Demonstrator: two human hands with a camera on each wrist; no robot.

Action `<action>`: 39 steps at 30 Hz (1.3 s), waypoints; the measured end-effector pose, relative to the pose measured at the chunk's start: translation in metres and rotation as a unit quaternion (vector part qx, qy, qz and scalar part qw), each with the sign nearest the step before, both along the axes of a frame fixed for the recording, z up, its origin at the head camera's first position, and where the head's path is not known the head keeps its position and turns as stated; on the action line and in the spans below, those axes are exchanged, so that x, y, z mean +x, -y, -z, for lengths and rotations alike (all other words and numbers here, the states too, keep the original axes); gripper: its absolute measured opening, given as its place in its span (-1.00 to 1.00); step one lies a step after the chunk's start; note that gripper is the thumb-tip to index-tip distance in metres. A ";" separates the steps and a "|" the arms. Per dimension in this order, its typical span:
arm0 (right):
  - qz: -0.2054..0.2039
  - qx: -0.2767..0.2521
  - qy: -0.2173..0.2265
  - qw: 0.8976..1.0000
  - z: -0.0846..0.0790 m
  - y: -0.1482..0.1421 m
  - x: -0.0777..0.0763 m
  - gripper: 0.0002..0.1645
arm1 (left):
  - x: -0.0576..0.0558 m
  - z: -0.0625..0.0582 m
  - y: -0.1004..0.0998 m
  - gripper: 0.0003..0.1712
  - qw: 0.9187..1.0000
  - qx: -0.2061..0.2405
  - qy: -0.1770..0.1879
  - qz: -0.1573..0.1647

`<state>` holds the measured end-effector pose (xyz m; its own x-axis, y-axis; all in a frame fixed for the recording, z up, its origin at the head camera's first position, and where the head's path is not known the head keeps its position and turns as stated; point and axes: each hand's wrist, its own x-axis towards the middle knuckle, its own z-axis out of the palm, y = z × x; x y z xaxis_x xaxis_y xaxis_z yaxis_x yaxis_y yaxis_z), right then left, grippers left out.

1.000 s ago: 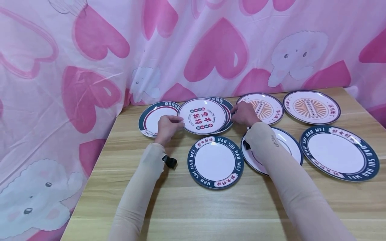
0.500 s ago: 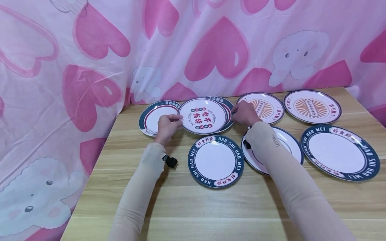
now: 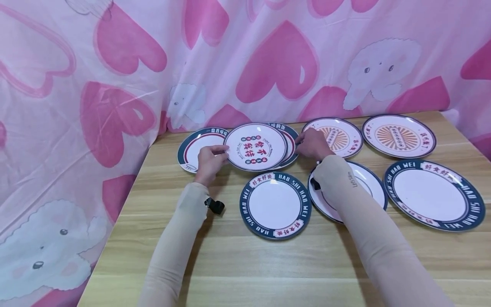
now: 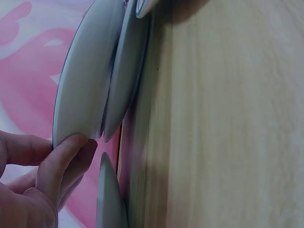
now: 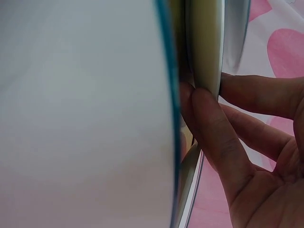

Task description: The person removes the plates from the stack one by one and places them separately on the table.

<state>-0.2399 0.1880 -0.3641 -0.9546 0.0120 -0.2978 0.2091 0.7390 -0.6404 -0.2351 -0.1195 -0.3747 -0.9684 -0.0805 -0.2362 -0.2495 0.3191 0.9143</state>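
My left hand pinches the left rim of a white plate with red characters; in the left wrist view this plate is held above another plate. That lower plate has a dark green rim and is mostly covered by the upper one. Its right rim is between the thumb and fingers of my right hand, as the right wrist view of the plate shows. To the left, a similar green-rimmed plate lies partly behind my left hand.
On the wooden table a small green-rimmed plate lies in front. My right forearm passes over another plate. Two sunburst plates and a large oval-looking plate lie to the right. A pink curtain hangs behind.
My left hand and the red-lettered plate have shifted slightly left, uncovering a bit more of the green-rimmed plate beneath. My right hand stays almost in place.
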 end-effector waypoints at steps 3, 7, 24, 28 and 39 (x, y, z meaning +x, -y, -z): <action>-0.002 0.002 -0.001 1.000 -0.001 -0.001 0.001 -0.52 | 0.000 -0.001 0.001 -0.63 1.000 0.001 0.001 -0.003; -0.005 0.003 -0.004 1.000 -0.001 -0.002 0.002 -0.53 | 0.003 -0.002 0.004 -0.64 1.000 0.001 0.010 -0.016; -0.005 -0.002 -0.017 1.000 0.002 -0.005 0.003 -0.53 | 0.014 -0.007 0.031 -0.62 0.999 0.020 0.024 -0.045; -0.006 -0.001 -0.020 1.000 0.002 -0.004 0.003 -0.54 | 0.015 -0.008 0.034 -0.62 0.998 0.024 0.025 -0.054; -0.009 0.002 -0.020 1.000 0.001 -0.002 0.002 -0.55 | 0.022 -0.013 0.042 -0.63 0.997 0.033 0.035 -0.061</action>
